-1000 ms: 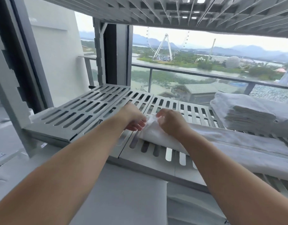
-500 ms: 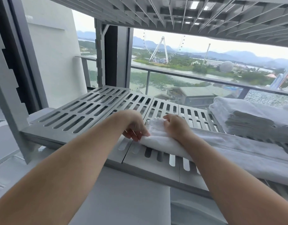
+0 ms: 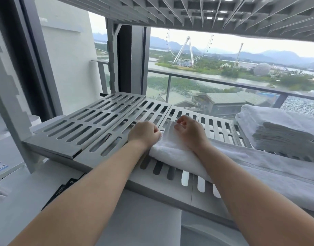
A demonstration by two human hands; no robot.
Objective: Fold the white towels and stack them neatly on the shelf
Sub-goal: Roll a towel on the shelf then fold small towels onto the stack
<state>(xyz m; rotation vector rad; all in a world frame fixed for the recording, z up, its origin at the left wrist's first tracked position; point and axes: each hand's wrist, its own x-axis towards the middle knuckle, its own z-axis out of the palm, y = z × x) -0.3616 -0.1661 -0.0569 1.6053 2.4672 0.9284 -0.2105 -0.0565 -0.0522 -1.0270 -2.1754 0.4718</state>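
Observation:
A long white towel [image 3: 172, 153] lies folded lengthwise across the grey slotted shelf [image 3: 92, 125], running from the middle to the right edge of view. My left hand [image 3: 143, 133] grips the towel's left end at its near corner. My right hand [image 3: 190, 130] pinches the same end at its far corner, fingers curled on the cloth. A stack of folded white towels [image 3: 280, 130] sits on the shelf at the far right.
Another slotted shelf [image 3: 223, 13] hangs close overhead. A grey upright post [image 3: 9, 110] stands at the left. Behind the shelf is a window with a balcony railing [image 3: 206, 80]. White surfaces lie below the shelf.
Both hands have stayed on the towel's left end; the fingers have closed tighter on its corners and the end looks flatter. The camera has shifted slightly.

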